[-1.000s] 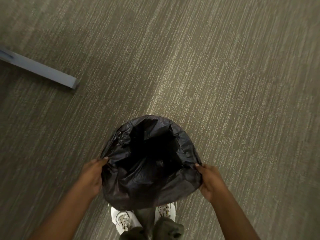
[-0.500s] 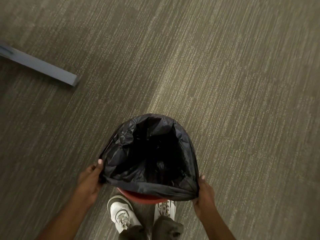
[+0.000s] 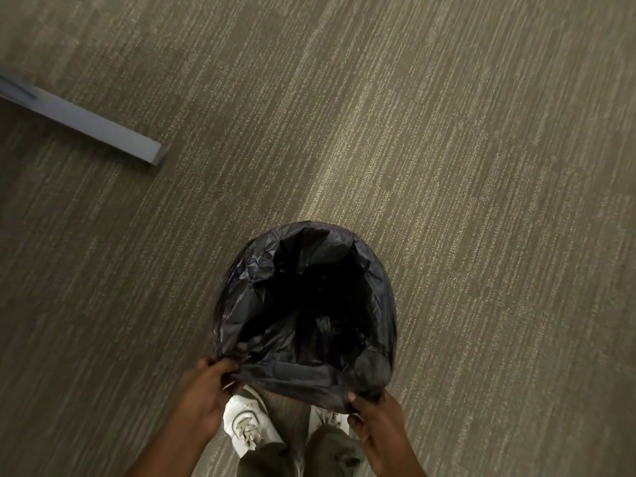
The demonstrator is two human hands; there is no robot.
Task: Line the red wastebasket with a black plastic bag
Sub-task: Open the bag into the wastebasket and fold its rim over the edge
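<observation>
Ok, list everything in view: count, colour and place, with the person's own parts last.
black plastic bag: one, black, mouth open at centre bottom, near edge gripped by both hands; no red of the wastebasket shows beneath it.
carpet: one, grey-green with pale streaks, fills the view.
bar: one, blue-grey, lying at upper left; what it belongs to cannot be told.
shoes: two, white, under the bag's near edge.
trouser legs: two, dark olive, bottom centre.
left hand: one, fingers pinching the bag's near-left edge.
right hand: one, pinching the bag's near-right edge.
</observation>
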